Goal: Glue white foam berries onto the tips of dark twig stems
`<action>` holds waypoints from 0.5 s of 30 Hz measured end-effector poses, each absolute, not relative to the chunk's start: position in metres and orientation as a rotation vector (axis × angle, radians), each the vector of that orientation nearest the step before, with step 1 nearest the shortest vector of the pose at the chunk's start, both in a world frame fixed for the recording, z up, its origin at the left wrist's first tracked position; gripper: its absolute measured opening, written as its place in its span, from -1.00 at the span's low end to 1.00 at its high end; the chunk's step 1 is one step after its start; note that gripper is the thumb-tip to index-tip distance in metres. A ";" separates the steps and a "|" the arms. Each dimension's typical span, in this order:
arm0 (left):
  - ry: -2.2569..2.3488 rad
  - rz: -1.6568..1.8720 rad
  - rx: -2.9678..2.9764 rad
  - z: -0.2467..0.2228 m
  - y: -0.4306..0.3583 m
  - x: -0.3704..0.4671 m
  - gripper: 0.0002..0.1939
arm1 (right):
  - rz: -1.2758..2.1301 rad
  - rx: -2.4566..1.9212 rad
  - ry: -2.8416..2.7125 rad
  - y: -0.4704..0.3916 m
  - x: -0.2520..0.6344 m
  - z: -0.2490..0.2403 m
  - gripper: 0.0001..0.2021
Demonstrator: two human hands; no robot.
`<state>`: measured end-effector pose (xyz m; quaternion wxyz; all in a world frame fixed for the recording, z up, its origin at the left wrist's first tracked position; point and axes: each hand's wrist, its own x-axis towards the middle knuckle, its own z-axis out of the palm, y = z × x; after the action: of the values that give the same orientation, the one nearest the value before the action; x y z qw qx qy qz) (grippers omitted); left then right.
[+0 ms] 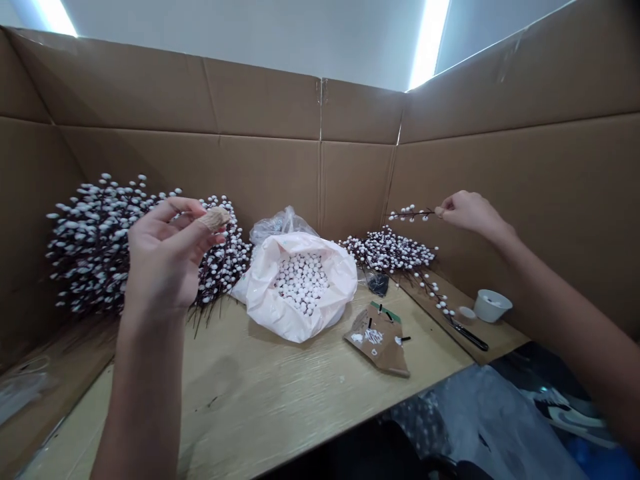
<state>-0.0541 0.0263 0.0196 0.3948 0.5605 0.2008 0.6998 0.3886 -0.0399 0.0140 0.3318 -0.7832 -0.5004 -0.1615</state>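
White-berried stem (411, 214), two o'clock from plastic bag (285, 325): clamped in right hand (467, 211). Left hand (167, 250), ten o'clock: grip indeterminable.

Left forearm (149, 380) near upright toward left edge of tabletop (280, 393); left hand (165, 257) raised, fingers (180, 205) half-curled. Right arm (555, 287) outstretched, right hand (470, 211) toward far right corner, fingertips (444, 212) pinched together.

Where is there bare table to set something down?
The table is mostly bare in front of the bag, between left forearm and scrap; a smaller strip separates scrap and black tool. Crowded: the back, stems flanking the bag, and around the cup.
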 end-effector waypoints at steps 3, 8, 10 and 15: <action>0.525 1.676 1.461 0.017 0.020 -0.045 -0.83 | -0.233 -1.997 -1.222 -0.049 0.369 0.010 -0.85; 0.591 1.245 1.749 0.007 0.009 -0.025 -0.76 | 0.480 -1.265 -1.222 -0.058 0.310 -0.022 -0.90; 0.589 0.974 1.915 -0.002 0.006 -0.015 -0.75 | 0.696 -1.063 -1.198 -0.058 0.279 -0.038 -0.85; 0.531 0.573 2.078 -0.039 0.004 0.010 -0.69 | 1.004 -0.701 -1.107 -0.049 0.207 -0.067 -0.82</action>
<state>0.0100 0.0041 -0.0390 0.4448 0.8384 0.2141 0.2311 0.2073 -0.0485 -0.0675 0.6783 -0.3119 -0.4929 0.4470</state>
